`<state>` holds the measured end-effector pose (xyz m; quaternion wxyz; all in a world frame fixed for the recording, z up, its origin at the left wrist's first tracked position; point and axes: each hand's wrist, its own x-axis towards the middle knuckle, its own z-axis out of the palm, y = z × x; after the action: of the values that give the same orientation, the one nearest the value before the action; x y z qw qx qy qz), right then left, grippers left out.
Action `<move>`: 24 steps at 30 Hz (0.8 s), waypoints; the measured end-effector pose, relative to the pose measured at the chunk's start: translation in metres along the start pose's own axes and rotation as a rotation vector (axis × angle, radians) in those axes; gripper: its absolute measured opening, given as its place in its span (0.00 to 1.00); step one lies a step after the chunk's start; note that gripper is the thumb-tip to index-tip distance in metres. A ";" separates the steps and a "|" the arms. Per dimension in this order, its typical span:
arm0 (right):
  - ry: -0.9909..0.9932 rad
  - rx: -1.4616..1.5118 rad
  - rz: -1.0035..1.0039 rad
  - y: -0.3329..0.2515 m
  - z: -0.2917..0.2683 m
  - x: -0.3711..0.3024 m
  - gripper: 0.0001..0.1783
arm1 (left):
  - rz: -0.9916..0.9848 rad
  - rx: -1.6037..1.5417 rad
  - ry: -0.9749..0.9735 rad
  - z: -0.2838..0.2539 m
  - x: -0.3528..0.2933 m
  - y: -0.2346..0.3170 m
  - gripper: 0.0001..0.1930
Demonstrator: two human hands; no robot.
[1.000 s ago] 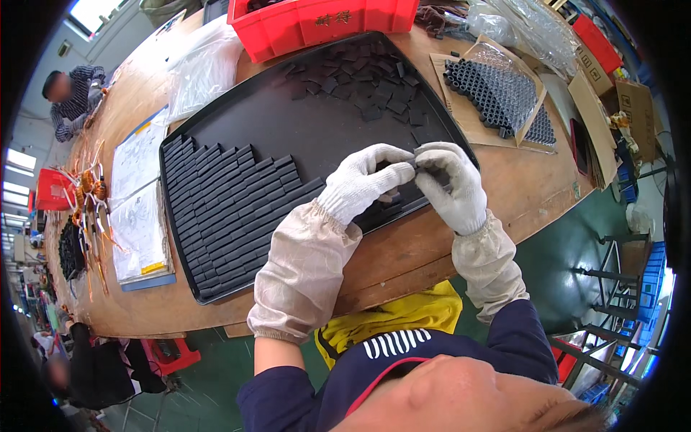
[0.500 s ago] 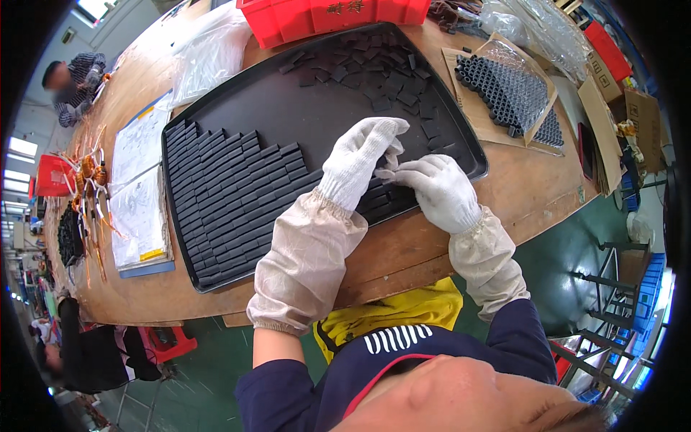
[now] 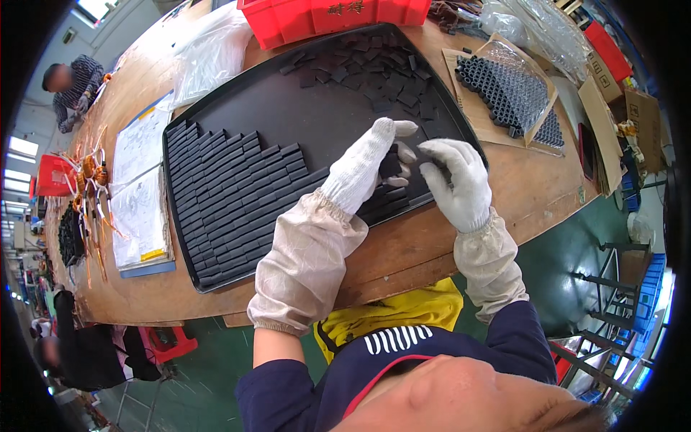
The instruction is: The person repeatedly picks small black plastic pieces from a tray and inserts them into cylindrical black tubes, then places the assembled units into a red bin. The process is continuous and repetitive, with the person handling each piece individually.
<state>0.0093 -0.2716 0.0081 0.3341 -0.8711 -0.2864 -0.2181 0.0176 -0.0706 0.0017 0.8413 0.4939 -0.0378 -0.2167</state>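
Note:
A large black tray lies on the table, with rows of small black flat pieces set edge to edge over its left and near part. Loose black pieces are scattered in its far right part. My left hand, in a white knit glove, is over the near right part of the tray, its curled fingers around a dark flat piece. Just right of it, my right hand, gloved too, is held with thumb and fingers apart and nothing visible between them. The palm of my left hand is partly hidden.
A red bin stands behind the tray. Papers on a blue clipboard and a clear plastic bag lie left. Right of the tray, black tubular parts sit on cardboard. Another person works at the far left.
My hands have drawn apart; the right has moved right and its fingers have opened. My left hand has turned, and a dark piece now shows in its fingers.

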 end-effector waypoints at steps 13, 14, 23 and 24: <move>0.069 0.012 -0.065 -0.007 0.008 0.002 0.17 | -0.013 -0.041 0.001 0.013 -0.007 0.002 0.35; 0.091 0.071 -0.026 -0.006 0.006 0.003 0.16 | -0.026 0.071 -0.049 0.007 -0.006 -0.001 0.33; 0.055 0.079 -0.036 0.003 -0.014 0.003 0.18 | -0.142 0.196 -0.123 0.007 -0.007 0.005 0.21; 0.045 0.055 -0.051 0.002 -0.015 0.002 0.19 | -0.166 0.192 -0.116 0.007 -0.005 0.004 0.20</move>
<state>0.0093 -0.2824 0.0186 0.3588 -0.8488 -0.3066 -0.2383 0.0121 -0.0724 0.0091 0.7658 0.5601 -0.0659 -0.3089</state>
